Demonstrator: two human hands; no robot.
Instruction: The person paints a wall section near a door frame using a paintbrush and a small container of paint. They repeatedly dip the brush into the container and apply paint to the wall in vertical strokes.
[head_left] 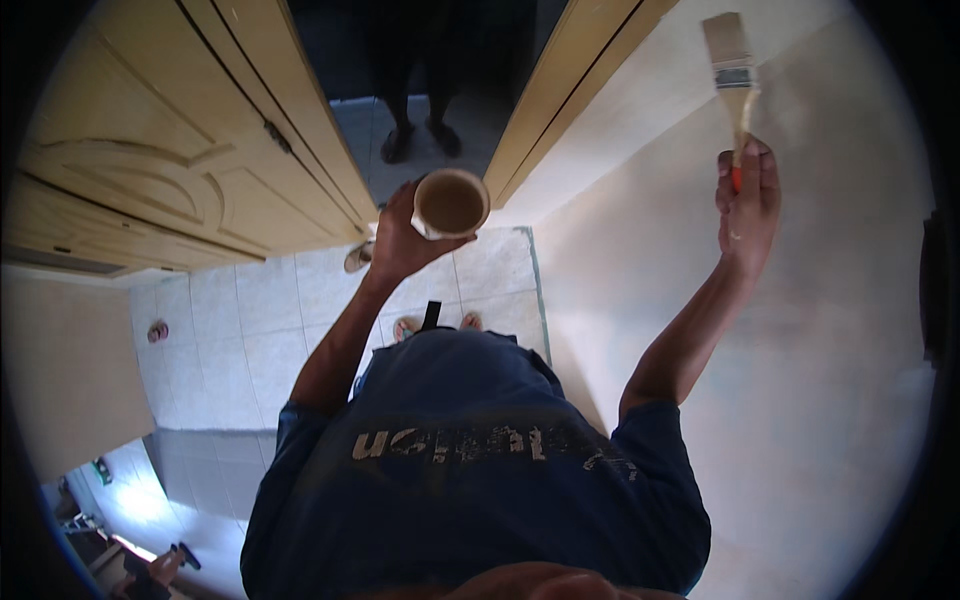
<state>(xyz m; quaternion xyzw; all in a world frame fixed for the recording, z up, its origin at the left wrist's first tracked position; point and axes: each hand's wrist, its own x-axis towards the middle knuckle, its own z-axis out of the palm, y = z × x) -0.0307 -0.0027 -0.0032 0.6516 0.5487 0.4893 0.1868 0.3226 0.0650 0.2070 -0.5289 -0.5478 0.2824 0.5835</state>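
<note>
Head view: cup (484,207) left, brush (736,78) right

My left fingers (400,202) curl partway round the cup. Well to its right, my right fingers (767,172) close on the brush's handle; its long axis points away from me, bristles farthest, before the pale wall (700,350).

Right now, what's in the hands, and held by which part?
Left hand: a round cup, gripped around its outer side. Right hand: a flat paintbrush, held by its wooden handle, near the orange-red part.
</note>
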